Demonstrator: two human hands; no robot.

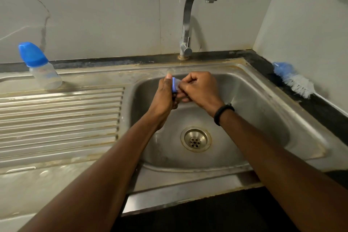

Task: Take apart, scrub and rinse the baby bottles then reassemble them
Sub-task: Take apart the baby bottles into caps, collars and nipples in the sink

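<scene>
Over the steel sink basin (254, 118), both my hands meet on a small blue bottle ring (174, 85) with a clear teat in it. My left hand (166, 96) grips the ring from the left, thumb up at its top. My right hand (199, 90) pinches the teat side with curled fingers; most of the part is hidden between the hands. A whole baby bottle (40, 68) with a blue cap stands at the back left of the drainboard. A blue and white bottle brush (292, 81) lies on the dark counter at the right.
The chrome tap (188, 24) rises behind the basin, spout pointing right, with no water running. The drain (195, 139) sits in the basin floor below my hands. A ribbed drainboard (60, 117) spreads to the left. Marble wall panels close the back and right.
</scene>
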